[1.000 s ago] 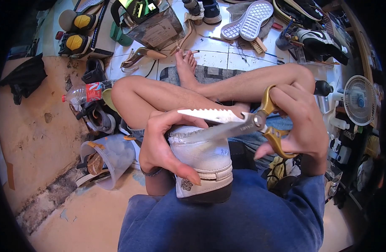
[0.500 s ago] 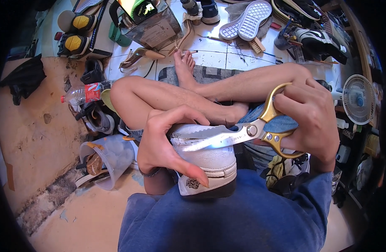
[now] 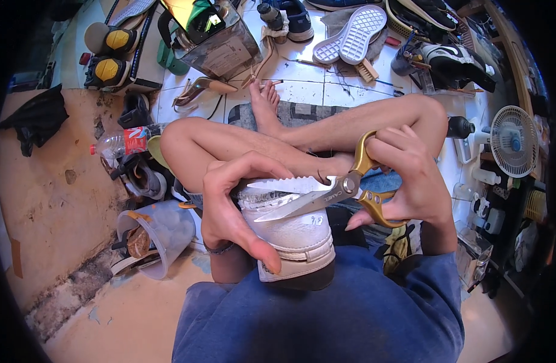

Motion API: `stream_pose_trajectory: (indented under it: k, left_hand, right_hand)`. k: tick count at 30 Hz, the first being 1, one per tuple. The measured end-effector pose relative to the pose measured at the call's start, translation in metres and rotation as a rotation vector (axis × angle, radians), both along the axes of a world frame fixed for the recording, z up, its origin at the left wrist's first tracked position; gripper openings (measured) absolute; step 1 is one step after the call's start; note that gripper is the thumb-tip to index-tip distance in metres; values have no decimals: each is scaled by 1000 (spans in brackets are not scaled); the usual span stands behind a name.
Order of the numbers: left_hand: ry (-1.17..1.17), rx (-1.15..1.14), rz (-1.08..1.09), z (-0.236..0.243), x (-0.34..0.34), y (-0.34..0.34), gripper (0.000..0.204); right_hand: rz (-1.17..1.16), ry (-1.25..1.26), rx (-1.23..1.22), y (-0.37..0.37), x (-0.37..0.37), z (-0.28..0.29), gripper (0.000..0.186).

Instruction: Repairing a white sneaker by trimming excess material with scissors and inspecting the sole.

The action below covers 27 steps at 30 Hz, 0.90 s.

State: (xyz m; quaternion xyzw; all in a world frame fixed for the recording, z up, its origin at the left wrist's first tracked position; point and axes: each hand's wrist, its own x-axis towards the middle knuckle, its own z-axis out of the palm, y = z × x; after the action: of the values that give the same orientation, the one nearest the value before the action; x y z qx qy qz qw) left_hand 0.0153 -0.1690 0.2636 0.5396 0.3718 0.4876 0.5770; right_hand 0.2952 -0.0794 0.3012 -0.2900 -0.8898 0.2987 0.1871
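Note:
My left hand point(image 3: 226, 212) grips a white leather shoe point(image 3: 293, 236) held against my blue shirt, thumb along its near side, fingers curled over the far edge. My right hand point(image 3: 408, 175) holds large scissors point(image 3: 350, 185) with gold handles and silver blades, one serrated. Their parted blades lie across the shoe's upper rim, where the material looks rough and frayed, with the tips pointing toward my left hand. The far side of the shoe is partly hidden by the blades and my fingers.
Crossed bare legs point(image 3: 387, 118) sit beyond my hands. Around them are white soles point(image 3: 362, 33), a brush point(image 3: 367, 71), a plastic bottle point(image 3: 111, 145), a clear bucket point(image 3: 163, 242), several shoes point(image 3: 117, 66), a metal container point(image 3: 220, 51) and a white fan point(image 3: 513, 139).
The scissors and my right hand have moved left and down since half a second ago, their blades now further apart over the shoe. My left hand keeps its grip with little movement.

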Motion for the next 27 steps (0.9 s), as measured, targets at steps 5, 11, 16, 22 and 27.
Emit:
stream_pose_trajectory:
  k: [5, 11, 16, 22, 27]
  left_hand:
    - [-6, -21, -13, -3, 0, -2, 104]
    - [-8, 37, -33, -10, -5, -2, 105]
    - [-54, 137, 13, -21, -10, -2, 106]
    - [-93, 182, 24, -32, -13, -4, 108]
    - [-156, 223, -118, -46, -24, 0, 109]
  right_hand:
    - [-48, 0, 78, -4, 4, 0, 62]
    - [-93, 52, 5, -3, -1, -5, 58]
    - [-91, 84, -25, 2, 6, -2, 62]
    - [-88, 1, 43, -5, 2, 0, 62]
    - [-65, 43, 35, 0, 4, -4, 57]
